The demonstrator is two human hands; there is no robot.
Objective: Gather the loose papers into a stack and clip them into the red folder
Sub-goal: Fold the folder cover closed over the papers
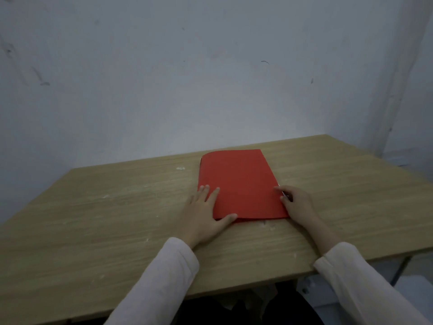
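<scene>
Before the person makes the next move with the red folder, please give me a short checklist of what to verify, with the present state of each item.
1. Red folder lies flat and closed on the table: ok.
2. Left hand rests on the folder's near left corner, fingers straight: ok.
3. Right hand holds the folder's right edge, fingers curled at it: ok.
4. Loose papers left on the table: none in view, ok.
5. Papers clipped inside: cannot tell, only a thin white sliver shows at the right edge.
6. Folder well away from the table's edges: ok.

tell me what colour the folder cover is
Plain red, no pattern; the folder lies closed on the table in the head view.
</scene>
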